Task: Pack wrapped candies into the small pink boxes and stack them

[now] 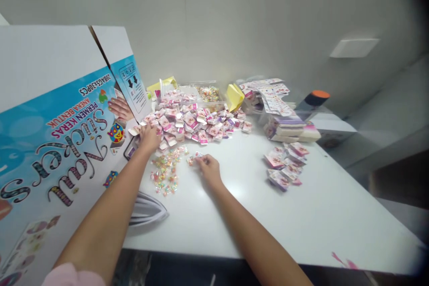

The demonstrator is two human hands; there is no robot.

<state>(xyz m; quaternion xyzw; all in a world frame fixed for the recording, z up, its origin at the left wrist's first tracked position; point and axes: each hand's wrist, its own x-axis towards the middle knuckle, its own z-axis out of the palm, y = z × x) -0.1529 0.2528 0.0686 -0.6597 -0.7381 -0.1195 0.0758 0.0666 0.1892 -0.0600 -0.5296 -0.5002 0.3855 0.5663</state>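
Note:
My left hand (149,137) reaches into the left edge of a big heap of small pink-and-white printed boxes (191,120). Its fingers are bent around a small box there, with the fingertips partly hidden. My right hand (210,169) is low over the white table, thumb and fingers pinched on a small clear candy packet (191,161). Between my hands, just in front of the heap, lies a loose spread of similar candy packets (166,172) with bright colored pieces.
A large printed carton (67,134) stands at the left. Several small boxes (284,165) lie grouped at right. Behind them are stacked flat cards (290,127), sticker sheets (273,94) and a dark cylinder with an orange top (315,100). A clear tub (209,94) stands behind the heap.

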